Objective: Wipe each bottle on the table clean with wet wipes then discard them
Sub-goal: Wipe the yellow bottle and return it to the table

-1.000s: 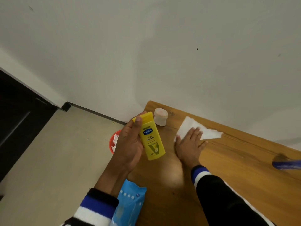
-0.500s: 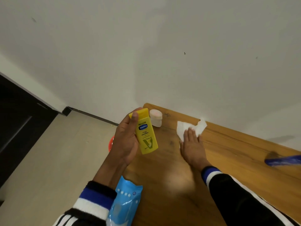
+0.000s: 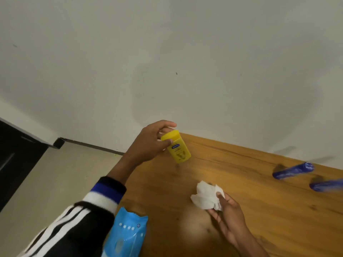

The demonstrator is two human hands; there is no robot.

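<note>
My left hand [image 3: 148, 143] grips the cap end of a yellow lotion bottle [image 3: 177, 148], which stands tilted near the far left corner of the wooden table [image 3: 241, 182]. My right hand [image 3: 229, 217] holds a crumpled white wet wipe [image 3: 207, 197] above the table's middle. Two blue bottles lie blurred at the right edge, one [image 3: 293, 171] farther back and one [image 3: 326, 185] nearer. The small white jar seen earlier is hidden behind my left hand.
A blue wet wipe pack [image 3: 126, 236] lies at the table's near left edge, beside my left sleeve. A white wall [image 3: 185, 62] runs behind the table. Beige floor [image 3: 55, 182] and a dark door [image 3: 16, 158] are to the left.
My right hand has picked the wipe off the table and drawn it nearer, crumpled. My left hand has shifted to the bottle's cap and brought it down toward the table. Two blue bottles now show.
</note>
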